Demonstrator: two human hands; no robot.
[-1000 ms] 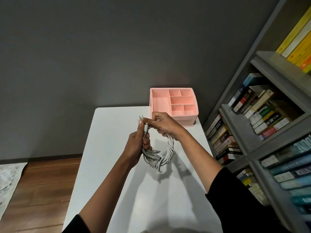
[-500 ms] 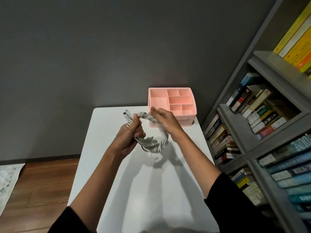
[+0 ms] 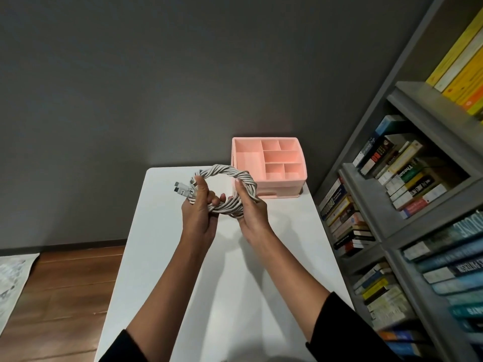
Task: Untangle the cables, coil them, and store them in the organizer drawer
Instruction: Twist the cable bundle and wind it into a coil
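A bundle of white cables [image 3: 226,171], twisted together into a round coil, is held up above the white table [image 3: 274,257]. My left hand [image 3: 199,212] grips the coil's left side, where several plug ends [image 3: 181,188] stick out to the left. My right hand [image 3: 251,209] grips the coil's right side. Just behind the coil, at the table's far right corner, stands the pink organizer [image 3: 269,165] with several open top compartments and a drawer in its base, which looks shut.
A grey bookshelf [image 3: 407,194] packed with books runs along the table's right side. A dark grey wall stands behind the table. Wooden floor [image 3: 60,296] lies to the left, with a pale mat at the far left edge.
The hanging twisted bundle has been lifted and spread into a round loop. Both hands have shifted to opposite sides of it and the plug ends now point left.
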